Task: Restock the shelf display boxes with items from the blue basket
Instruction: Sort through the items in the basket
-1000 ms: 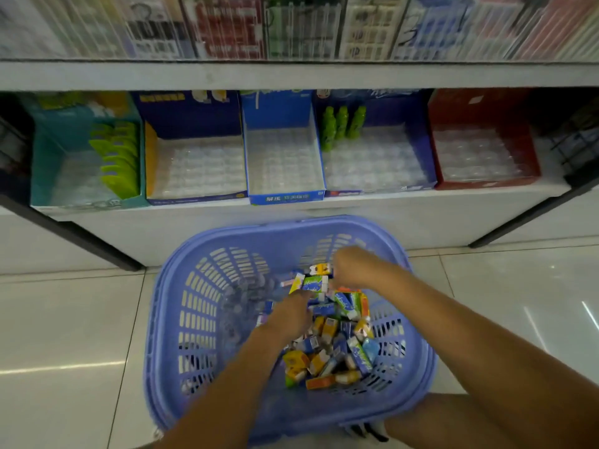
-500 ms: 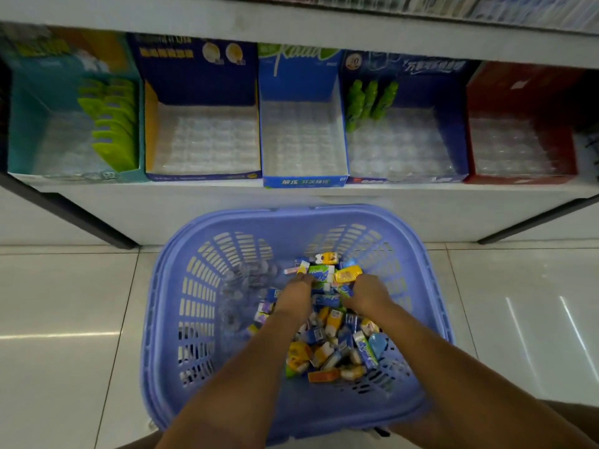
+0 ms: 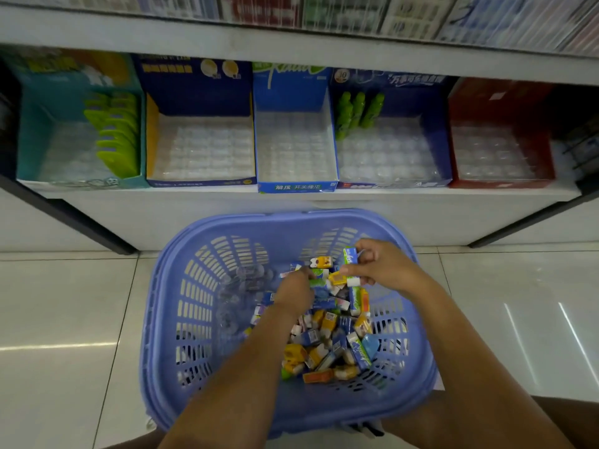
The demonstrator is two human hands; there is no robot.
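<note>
Blue plastic basket (image 3: 181, 319), small colourful packets (image 3: 327, 345).
Fingers of our right hand (image 3: 385, 270) pinch a green-white packet (image 3: 350, 256); our left hand (image 3: 293, 294), we cannot tell.

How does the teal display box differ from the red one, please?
The teal box's back panel bears yellow print; the red box's looks nearly plain. The teal box holds a row of lime-green items along its right side; the red box shows only its clear tray. Both sit on the same shelf, lined with dimpled clear trays.
</note>
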